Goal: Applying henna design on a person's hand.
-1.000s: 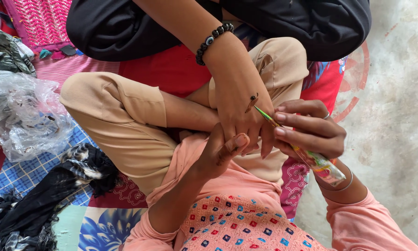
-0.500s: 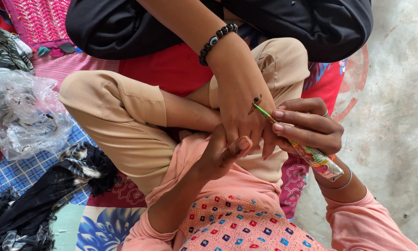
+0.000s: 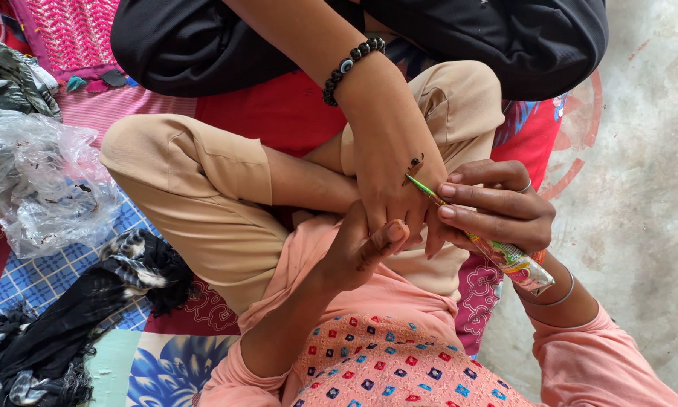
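Henna cone, pinched between the right hand's fingers, met the back of another person's hand, which the left hand gripped from below. A twitch risked smearing the wet dark design. Fingers hid the nozzle's contact point; the motif remained too small to read.

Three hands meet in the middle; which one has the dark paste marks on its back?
The other person's hand, reaching down from the top with a beaded bracelet. The wearer's left hand supports it; the right hand holds the cone.
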